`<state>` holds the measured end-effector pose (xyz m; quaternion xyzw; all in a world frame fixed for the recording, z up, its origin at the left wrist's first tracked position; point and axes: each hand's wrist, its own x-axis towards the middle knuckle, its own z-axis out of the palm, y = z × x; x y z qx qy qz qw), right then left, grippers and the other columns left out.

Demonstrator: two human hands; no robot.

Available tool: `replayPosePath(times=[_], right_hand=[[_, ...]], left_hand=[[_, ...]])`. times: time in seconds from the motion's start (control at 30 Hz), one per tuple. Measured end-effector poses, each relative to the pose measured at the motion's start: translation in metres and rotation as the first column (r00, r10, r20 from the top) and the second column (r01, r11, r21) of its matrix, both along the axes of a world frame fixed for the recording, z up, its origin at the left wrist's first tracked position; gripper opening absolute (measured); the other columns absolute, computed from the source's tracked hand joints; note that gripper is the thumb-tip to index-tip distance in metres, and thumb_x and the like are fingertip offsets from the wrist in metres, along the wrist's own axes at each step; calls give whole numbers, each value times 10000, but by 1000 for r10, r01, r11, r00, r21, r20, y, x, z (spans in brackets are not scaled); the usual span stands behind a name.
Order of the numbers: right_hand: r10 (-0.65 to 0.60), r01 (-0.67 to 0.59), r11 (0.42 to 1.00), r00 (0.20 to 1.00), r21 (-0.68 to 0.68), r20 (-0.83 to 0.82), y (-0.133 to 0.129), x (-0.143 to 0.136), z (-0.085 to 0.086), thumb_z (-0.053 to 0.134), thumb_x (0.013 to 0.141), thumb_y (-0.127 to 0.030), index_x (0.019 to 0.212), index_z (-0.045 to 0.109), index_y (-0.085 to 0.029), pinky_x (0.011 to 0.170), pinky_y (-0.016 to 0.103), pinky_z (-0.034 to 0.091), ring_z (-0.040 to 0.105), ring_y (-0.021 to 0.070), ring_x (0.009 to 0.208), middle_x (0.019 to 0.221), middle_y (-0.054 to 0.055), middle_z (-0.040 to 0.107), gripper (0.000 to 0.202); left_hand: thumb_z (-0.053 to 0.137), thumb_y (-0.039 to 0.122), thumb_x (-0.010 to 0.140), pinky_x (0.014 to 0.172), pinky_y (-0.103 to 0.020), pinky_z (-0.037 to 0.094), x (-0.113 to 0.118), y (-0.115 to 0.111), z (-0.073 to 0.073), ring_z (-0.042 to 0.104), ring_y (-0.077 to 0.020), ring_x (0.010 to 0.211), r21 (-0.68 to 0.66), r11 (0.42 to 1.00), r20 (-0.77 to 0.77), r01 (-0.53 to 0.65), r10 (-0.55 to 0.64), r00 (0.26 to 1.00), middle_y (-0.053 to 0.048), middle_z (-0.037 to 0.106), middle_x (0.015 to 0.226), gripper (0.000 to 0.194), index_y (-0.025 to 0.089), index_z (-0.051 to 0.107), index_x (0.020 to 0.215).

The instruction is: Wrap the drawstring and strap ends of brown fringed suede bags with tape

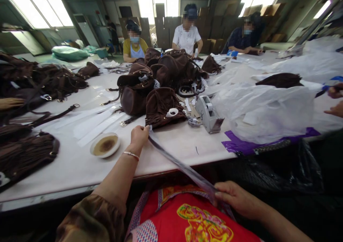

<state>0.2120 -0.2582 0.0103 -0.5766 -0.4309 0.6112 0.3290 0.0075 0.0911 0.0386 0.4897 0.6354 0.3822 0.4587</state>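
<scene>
A long dark strap in a clear plastic wrap (pixel 182 165) slants from the table edge down toward my lap. My left hand (pixel 139 136), with a bangle on its wrist, pinches the strap's upper end just above the table. Lower down at the right, my right hand (pixel 237 199) is closed round the strap in front of the red apron (pixel 171 217). Just beyond my left hand lies a brown fringed bag (pixel 163 104) with a white roll (pixel 172 112) on it. The strap's lower end is hard to make out.
A shallow dish of brownish liquid (pixel 105 145) sits left of my forearm. Beyond are a tape dispenser (pixel 209 115), a heap of brown bags (pixel 171 68) and plastic sheeting (pixel 270 106). More bags (pixel 32 152) lie left. Co-workers (pixel 187 34) work across the table; others' hands show at both sides.
</scene>
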Motion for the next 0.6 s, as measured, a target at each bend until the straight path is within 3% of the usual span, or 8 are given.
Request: replayPosePath(times=[0.07, 0.1, 0.17, 0.23, 0.3, 0.37, 0.43, 0.6], right_hand=[[-8, 5, 999, 996, -34, -91, 12, -10, 1, 560, 881, -509, 811, 690, -143, 661, 284, 478, 618, 169, 681, 776, 54, 696, 394], [0, -5, 999, 992, -43, -123, 21, -16, 4, 572, 873, -499, 805, 690, -140, 653, 278, 481, 624, 167, 674, 773, 57, 702, 384], [36, -41, 999, 988, -28, -150, 41, -29, 12, 583, 867, -472, 787, 693, -135, 648, 274, 487, 634, 166, 663, 754, 59, 705, 363], [78, -74, 997, 990, 32, -118, 60, -40, 22, 567, 880, -428, 782, 697, -139, 660, 277, 494, 639, 170, 668, 745, 55, 706, 332], [129, -127, 988, 992, 91, -12, 74, -47, 32, 542, 892, -358, 777, 698, -154, 654, 268, 491, 640, 170, 669, 740, 44, 710, 281], [205, -223, 967, 968, 126, 142, 80, -48, 40, 516, 892, -277, 787, 704, -170, 638, 249, 479, 641, 163, 667, 746, 34, 718, 241], [288, -336, 932, 914, 136, 287, 77, -43, 44, 501, 879, -211, 820, 717, -184, 641, 234, 472, 644, 154, 671, 763, 26, 726, 225], [352, -445, 890, 807, 97, 475, 61, -8, 48, 472, 901, -192, 871, 718, -214, 717, 242, 470, 658, 169, 768, 846, 25, 737, 249]], left_hand=[[784, 157, 660, 1064, -398, 380, -5, -28, 21, 435, -317, 1325, 205, 975, -96, 84, -65, 993, -153, 614, 1244, 381, 169, 646, 1015], [770, 185, 694, 1107, -418, 331, -7, -48, 30, 369, -322, 1378, 387, 895, -203, 220, -150, 968, -157, 549, 1351, 470, 179, 619, 1139], [731, 274, 776, 1137, -444, 285, -8, -94, 42, 400, -323, 1359, 561, 573, -440, 597, -405, 802, -154, 532, 1385, 495, 217, 587, 1247], [739, 368, 787, 1096, -429, 340, -9, -135, 43, 608, -288, 1116, 447, 182, -614, 876, -650, 449, -123, 670, 1171, 484, 272, 600, 1241], [716, 403, 806, 940, -396, 446, -13, -159, 36, 663, -229, 761, 292, -2, -713, 956, -667, 216, -81, 713, 840, 261, 253, 679, 1017], [645, 409, 860, 705, -317, 463, -26, -160, 26, 582, -179, 563, 184, -31, -759, 982, -640, 122, -53, 662, 666, 191, 230, 665, 795], [580, 406, 898, 594, -279, 399, -51, -143, 20, 542, -163, 544, 118, 15, -768, 993, -632, 101, -49, 650, 660, 253, 226, 639, 731], [507, 339, 920, 607, -272, 384, -136, -80, 11, 552, -166, 626, 56, 299, -814, 953, -539, 217, -51, 631, 674, 283, 226, 620, 686]])
